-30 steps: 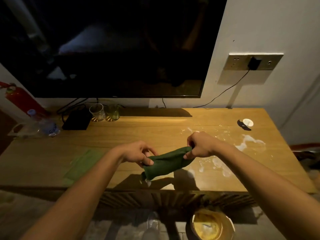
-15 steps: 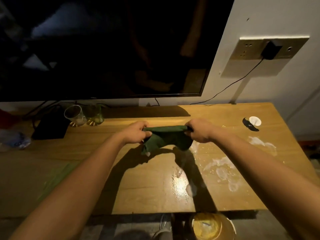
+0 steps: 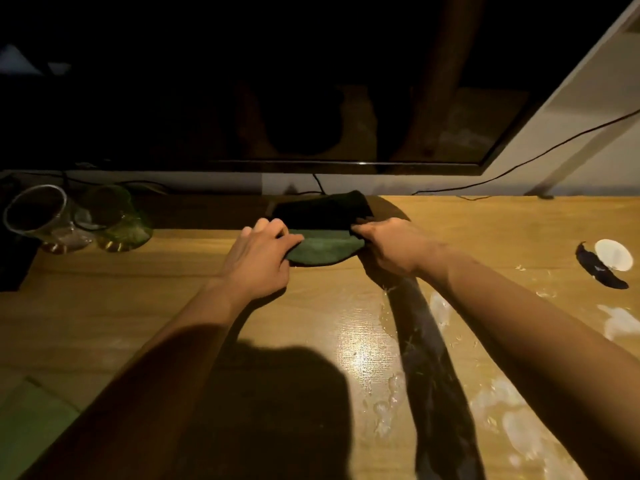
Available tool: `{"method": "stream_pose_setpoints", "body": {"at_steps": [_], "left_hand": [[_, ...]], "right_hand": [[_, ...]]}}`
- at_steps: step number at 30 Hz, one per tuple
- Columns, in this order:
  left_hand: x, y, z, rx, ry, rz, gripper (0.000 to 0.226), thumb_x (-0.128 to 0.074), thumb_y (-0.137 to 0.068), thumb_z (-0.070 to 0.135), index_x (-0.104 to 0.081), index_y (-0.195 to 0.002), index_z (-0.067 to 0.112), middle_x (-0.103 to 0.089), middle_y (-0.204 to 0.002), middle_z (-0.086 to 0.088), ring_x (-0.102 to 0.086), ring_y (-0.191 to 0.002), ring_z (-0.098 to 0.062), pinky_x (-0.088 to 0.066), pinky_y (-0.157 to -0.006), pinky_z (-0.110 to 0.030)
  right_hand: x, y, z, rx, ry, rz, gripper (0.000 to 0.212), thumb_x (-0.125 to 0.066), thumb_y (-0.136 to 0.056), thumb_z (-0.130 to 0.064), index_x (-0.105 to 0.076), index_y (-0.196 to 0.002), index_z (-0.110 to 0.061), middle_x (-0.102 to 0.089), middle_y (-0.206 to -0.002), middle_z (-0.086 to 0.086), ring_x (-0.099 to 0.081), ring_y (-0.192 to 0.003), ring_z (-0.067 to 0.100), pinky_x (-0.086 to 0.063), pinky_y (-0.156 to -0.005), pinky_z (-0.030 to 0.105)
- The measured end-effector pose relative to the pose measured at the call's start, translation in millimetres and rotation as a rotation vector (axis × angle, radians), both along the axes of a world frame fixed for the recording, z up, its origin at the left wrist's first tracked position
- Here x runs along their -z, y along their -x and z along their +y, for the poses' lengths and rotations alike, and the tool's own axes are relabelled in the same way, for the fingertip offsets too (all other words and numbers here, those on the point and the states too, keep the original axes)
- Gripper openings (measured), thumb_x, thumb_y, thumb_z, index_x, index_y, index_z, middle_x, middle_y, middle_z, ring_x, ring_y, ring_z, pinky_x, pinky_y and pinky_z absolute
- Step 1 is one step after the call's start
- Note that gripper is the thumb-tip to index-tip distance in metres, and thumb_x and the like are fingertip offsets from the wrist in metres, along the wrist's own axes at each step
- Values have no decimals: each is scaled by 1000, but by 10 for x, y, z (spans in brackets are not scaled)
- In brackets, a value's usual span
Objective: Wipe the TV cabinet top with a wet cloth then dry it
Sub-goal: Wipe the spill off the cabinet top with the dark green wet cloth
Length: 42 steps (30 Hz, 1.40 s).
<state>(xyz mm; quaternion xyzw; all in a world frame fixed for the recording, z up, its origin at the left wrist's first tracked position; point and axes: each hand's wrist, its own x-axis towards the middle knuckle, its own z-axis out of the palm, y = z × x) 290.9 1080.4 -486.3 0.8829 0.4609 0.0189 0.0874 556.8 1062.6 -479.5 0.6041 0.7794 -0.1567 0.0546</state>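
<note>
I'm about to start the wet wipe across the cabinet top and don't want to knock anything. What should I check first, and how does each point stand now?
1. Dark green cloth flat on the wooden cabinet top: ok.
2. Left hand and right hand each hold a cloth end: ok.
3. Two drinking glasses stand at the left rear, in a leftward stroke's path: not ok.
4. White residue lies unwiped at the right: not ok.
5. Cloth wetness: cannot tell.

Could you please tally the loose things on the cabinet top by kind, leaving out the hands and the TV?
Glasses: 2, one clear, one green
Cloths: 2, one dark green, one light green
White discs: 1
Black boxes: 1
Total: 6
</note>
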Motion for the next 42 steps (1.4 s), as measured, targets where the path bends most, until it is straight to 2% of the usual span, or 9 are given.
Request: {"method": "stream_pose_setpoints", "body": {"at_steps": [3,6,10,14,16,18,22,33,42], "left_hand": [[-43,-11,30,15,-43,14,38,-65,-84,34,-62,-119,21,-53,-111,1,-50,-104,-20,-48,-86,-38],[-73,-46,36,-73,83,-92,27,-65,-84,23,-56,-110,22,-59,-109,1,-59,-99,-20,-55,-79,-38],[-22,-41,-66,-158,159,-118,52,-58,-93,17,-42,-140,33,-65,-118,-7,-64,-96,-24,-57,-76,-37],[65,-110,-275,-254,191,-53,52,-50,-97,21,-42,-147,31,-45,-151,-1,-48,-132,-25,-36,-111,-36],[103,-146,-415,-265,238,-42,52,-48,-98,21,-40,-148,29,-37,-156,2,-34,-143,-20,-21,-118,-32],[108,-176,-558,-281,294,-39,52,-46,-97,23,-39,-149,29,-35,-158,2,-31,-145,-19,-18,-120,-33],[122,-278,-943,-297,326,-7,54,-45,-96,23,-39,-149,29,-36,-157,3,-34,-143,-21,-24,-121,-37],[3,-488,-2161,-376,340,46,54,-44,-95,24,-41,-149,25,-40,-155,1,-40,-139,-24,-31,-117,-38],[-74,-683,-3006,-473,381,-21,54,-47,-94,22,-42,-148,24,-37,-156,3,-38,-141,-22,-32,-116,-36]], "right_hand": [[13,-15,-16,-35,10,3,58,-51,-98,-28,-28,-150,-38,-58,-137,9,-60,-113,31,-53,-94,41],[-22,-16,14,-56,43,26,54,-46,-100,-31,-29,-150,-39,-60,-132,14,-62,-106,32,-51,-91,39],[7,-100,15,-22,86,74,51,-45,-100,-28,-32,-150,-35,-63,-123,12,-57,-75,12,-51,-75,29],[34,-225,-183,-22,108,41,54,-45,-99,-27,-31,-151,-31,-46,-148,9,-57,-119,26,-45,-104,41],[25,-266,-316,-47,100,12,52,-43,-99,-30,-32,-150,-30,-46,-148,10,-53,-124,27,-41,-108,41],[9,-321,-471,-50,123,13,51,-40,-100,-33,-32,-150,-28,-51,-143,13,-56,-117,25,-42,-106,38],[14,-409,-795,-79,168,18,52,-41,-101,-33,-31,-151,-23,-35,-156,6,-39,-138,26,-26,-118,39],[21,-555,-1695,-144,191,26,54,-35,-101,-41,-30,-152,-23,-30,-159,3,-30,-142,26,-19,-120,40],[-55,-658,-2316,-189,233,27,53,-32,-101,-41,-30,-151,-24,-31,-158,1,-36,-138,26,-18,-120,38]]}}
